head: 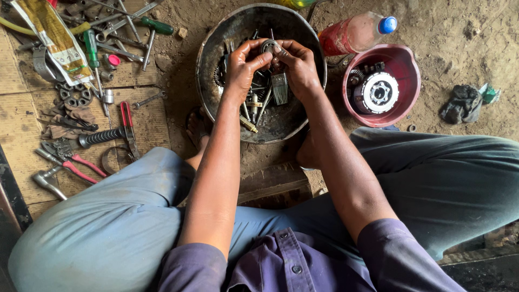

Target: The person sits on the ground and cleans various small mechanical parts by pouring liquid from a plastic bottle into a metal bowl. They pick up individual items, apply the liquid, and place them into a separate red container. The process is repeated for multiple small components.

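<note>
Both my hands meet over a dark round metal pan (211,48) on the dirt floor. My left hand (244,66) and my right hand (294,64) together pinch a small round metal bearing-like part (268,46) between the fingertips. Inside the pan, under my hands, lie several oily metal parts: bolts, shafts and a flat grey piece (279,88). The part is held just above the pan's far half.
A red bowl (408,65) at the right holds a round clutch-like assembly (376,92). A plastic bottle (357,32) lies behind it. Wrenches, screwdrivers (157,25), red-handled pliers (81,167) and a socket handle (102,136) lie on boards at the left. A dark rag (460,104) lies far right.
</note>
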